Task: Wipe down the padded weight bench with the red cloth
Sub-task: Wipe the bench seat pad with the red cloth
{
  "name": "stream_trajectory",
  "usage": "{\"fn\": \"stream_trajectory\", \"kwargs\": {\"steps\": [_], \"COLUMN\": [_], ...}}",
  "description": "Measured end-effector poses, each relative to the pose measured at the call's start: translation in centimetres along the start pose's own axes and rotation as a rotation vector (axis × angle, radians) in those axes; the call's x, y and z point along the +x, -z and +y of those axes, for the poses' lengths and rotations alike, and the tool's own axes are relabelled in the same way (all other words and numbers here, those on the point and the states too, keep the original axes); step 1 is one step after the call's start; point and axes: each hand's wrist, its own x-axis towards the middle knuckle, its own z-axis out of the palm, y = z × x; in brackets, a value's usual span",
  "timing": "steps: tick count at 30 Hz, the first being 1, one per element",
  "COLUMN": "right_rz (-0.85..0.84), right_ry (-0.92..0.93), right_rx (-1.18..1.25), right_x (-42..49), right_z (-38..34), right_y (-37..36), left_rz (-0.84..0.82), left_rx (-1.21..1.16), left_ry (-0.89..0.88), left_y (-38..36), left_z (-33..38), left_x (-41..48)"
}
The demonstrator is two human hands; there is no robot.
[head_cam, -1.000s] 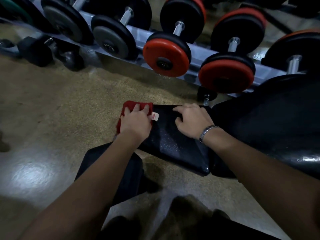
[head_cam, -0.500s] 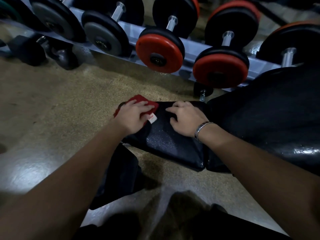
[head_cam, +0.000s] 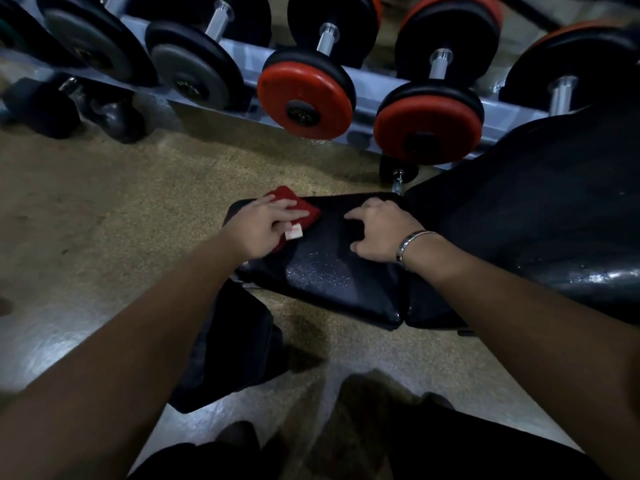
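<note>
The black padded bench seat [head_cam: 332, 271] lies in the middle of the view, its larger back pad [head_cam: 540, 209] rising to the right. My left hand [head_cam: 263, 226] presses the folded red cloth [head_cam: 304, 211] flat on the seat's far left end; a white tag sticks out below the fingers. Most of the cloth is hidden under the hand. My right hand [head_cam: 377, 230] rests on the seat just right of the cloth, fingers spread, holding nothing. A metal bracelet circles that wrist.
A dumbbell rack [head_cam: 363, 81] runs across the top with red-faced dumbbells [head_cam: 304, 98] and grey-faced ones [head_cam: 194, 77]. Small dark dumbbells [head_cam: 104, 112] lie on the speckled floor at the upper left. A black pad [head_cam: 235, 348] sits low under the seat's left end.
My left hand has slid the red cloth from the seat's left edge rightward onto the pad, closer to my right hand. The right hand has stayed planted on the seat.
</note>
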Motion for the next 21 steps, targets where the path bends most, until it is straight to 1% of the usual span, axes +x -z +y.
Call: {"fn": "stream_trajectory", "kwargs": {"steps": [3, 4, 5, 8, 9, 10, 13, 14, 15, 18, 20, 21], "right_rz": [0.022, 0.032, 0.038, 0.046, 0.046, 0.049, 0.055, 0.053, 0.051, 0.054, 0.056, 0.056], "right_ry": [0.0, -0.002, -0.002, 0.009, 0.012, 0.012, 0.012, 0.012, 0.011, 0.006, 0.005, 0.004], "right_rx": [-0.004, -0.005, -0.005, 0.001, 0.006, 0.012, 0.01, 0.001, -0.004, -0.001, 0.003, 0.006], "right_x": [-0.2, -0.3, -0.4, -0.5, -0.5, -0.5, -0.5, -0.4, -0.4, -0.4, -0.5, -0.5], "right_z": [-0.1, -0.2, -0.1, 0.2, 0.3, 0.4, 0.2, 0.1, 0.1, 0.1, 0.2, 0.2], "right_y": [-0.8, -1.1, -1.3, -1.5, -1.5, -1.5, -1.7, -1.7, -1.7, -1.6, -1.5, -1.6], "left_rz": [-0.004, 0.0, 0.02, 0.061, 0.056, 0.054, 0.045, 0.04, 0.047, 0.031, 0.026, 0.051], "left_rx": [0.114, 0.122, 0.104, 0.0, -0.011, 0.005, 0.057, 0.075, 0.075, 0.004, -0.084, -0.099], "left_ry": [0.188, 0.202, 0.168, -0.053, -0.075, -0.054, 0.172, 0.204, 0.181, -0.031, -0.09, -0.075], "left_y": [-0.5, -0.7, -1.0, -0.3, -0.1, 0.1, -0.1, -0.5, -0.9, -1.4, -0.7, -0.3], "left_z": [1.5, 2.1, 2.4, 1.2, 0.5, -0.2, -1.4, -1.1, -0.4, 1.1, 1.1, 0.7], "left_x": [2.5, 2.8, 2.6, -0.1, -0.9, -1.1, 0.3, 0.8, 0.9, -1.1, -3.0, -3.6]}}
